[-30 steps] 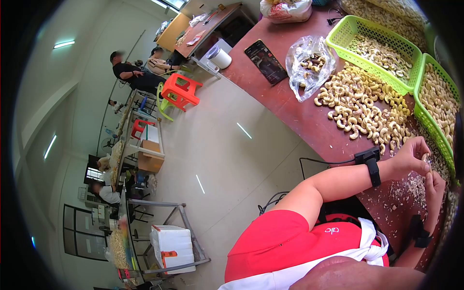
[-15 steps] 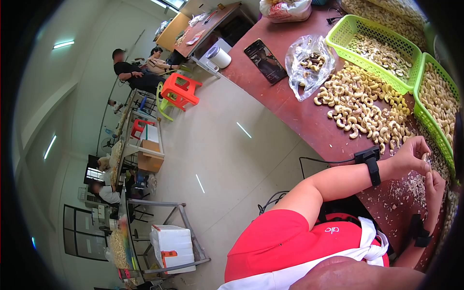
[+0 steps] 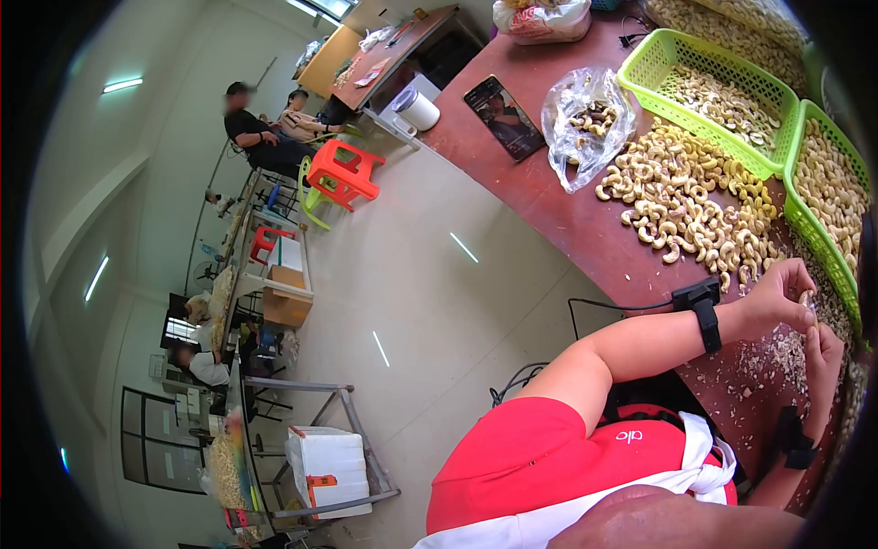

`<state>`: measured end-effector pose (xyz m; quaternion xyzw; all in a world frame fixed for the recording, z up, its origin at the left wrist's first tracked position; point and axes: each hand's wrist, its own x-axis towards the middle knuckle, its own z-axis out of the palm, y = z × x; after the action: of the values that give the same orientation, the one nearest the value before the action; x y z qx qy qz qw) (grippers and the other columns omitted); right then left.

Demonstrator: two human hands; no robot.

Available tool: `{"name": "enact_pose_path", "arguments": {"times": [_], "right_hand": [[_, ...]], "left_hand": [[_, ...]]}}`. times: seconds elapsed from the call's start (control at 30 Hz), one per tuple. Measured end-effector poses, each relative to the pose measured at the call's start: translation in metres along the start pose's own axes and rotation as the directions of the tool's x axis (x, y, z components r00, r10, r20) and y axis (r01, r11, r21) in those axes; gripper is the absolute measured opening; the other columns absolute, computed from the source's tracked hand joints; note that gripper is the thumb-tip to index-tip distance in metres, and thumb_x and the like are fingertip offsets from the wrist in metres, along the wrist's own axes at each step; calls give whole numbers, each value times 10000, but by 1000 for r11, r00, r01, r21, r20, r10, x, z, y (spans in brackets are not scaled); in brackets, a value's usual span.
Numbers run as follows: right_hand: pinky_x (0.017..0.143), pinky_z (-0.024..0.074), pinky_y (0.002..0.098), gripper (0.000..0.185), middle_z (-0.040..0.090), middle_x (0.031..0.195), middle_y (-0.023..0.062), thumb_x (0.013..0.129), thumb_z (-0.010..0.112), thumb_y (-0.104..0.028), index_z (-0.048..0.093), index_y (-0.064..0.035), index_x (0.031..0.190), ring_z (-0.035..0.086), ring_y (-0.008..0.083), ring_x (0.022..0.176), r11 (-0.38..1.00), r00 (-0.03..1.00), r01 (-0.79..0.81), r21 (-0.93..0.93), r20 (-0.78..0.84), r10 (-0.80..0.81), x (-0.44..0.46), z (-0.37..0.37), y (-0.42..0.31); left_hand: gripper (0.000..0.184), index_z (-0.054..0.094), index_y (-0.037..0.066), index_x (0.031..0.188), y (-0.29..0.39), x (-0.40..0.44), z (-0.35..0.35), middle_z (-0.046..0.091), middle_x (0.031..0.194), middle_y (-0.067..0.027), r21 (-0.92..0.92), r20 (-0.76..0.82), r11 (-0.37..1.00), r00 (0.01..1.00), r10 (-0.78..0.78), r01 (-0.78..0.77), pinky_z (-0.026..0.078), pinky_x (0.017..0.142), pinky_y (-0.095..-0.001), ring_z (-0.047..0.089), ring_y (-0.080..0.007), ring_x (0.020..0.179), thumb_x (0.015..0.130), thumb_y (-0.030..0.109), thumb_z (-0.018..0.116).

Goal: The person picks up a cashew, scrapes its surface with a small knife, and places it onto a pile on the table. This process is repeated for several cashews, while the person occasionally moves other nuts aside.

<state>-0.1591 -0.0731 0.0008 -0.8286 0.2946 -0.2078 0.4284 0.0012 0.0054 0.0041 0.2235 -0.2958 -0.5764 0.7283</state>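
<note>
My left hand (image 3: 780, 297) is closed in a pinch on a small cashew (image 3: 807, 300) at the right of the view. Just below it, my right hand (image 3: 822, 355) has its fingertips pinched on the same nut, so the two hands nearly touch. A heap of cashews (image 3: 700, 197) lies loose on the dark red table (image 3: 512, 197) beyond my left hand. Beside my hands stands a green basket (image 3: 828, 252) filled with cashews. Pale flakes of skin (image 3: 777, 361) are scattered under and around my hands.
Another green basket (image 3: 704, 57) holds pale nuts. A clear plastic bag (image 3: 599, 101) with dark pieces and a phone (image 3: 503, 119) lie on the table. A white bag (image 3: 541, 20) stands at the far edge. Several people sit in the background near red stools (image 3: 344, 172).
My hands stay in the same pinch, with hardly any visible movement. In the background the seated people have shifted their heads and posture slightly.
</note>
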Motion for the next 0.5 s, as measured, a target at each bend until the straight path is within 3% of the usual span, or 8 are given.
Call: {"name": "enact_pose_path", "arguments": {"times": [0.5], "right_hand": [[460,230,219,212,348,569,-34,816,431,-151,477,37,733,287,48,535,1000,1000,-2,9,15,2,-1,-2,2]], "left_hand": [[394,421,52,814,0,0,0,468,707,-12,9,-6,1000,1000,7,-7,450,526,-223,497,-81,608,541,27,704]]}}
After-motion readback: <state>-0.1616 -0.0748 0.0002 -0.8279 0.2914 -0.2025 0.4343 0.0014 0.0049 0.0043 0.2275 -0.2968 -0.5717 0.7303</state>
